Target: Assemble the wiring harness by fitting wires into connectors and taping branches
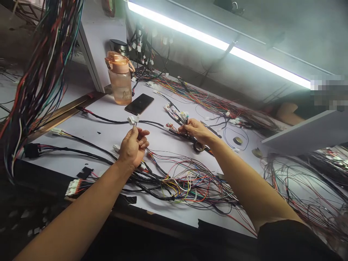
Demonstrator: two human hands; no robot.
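My left hand (133,146) is closed around a white plug connector (132,120), pinched between thumb and fingers with the plug pointing up. To the right, the fingers of my right hand (194,130) are closed on wires just below another white connector (183,116). Several small connectors cluster beside that hand. Under and in front of both hands spreads a wire harness (174,197), its branches wrapped in black tape and its loose wires many-coloured. Branches to the left end in a black connector (32,150) and a wide white connector (73,187).
An orange-lidded water bottle (119,81) and a phone (139,104) stand and lie at the back left. A tape roll (198,146) is by my right wrist. Bundled wires (190,90) run along the back; more wires (46,69) hang at left. Another person's arm (288,112) shows far right.
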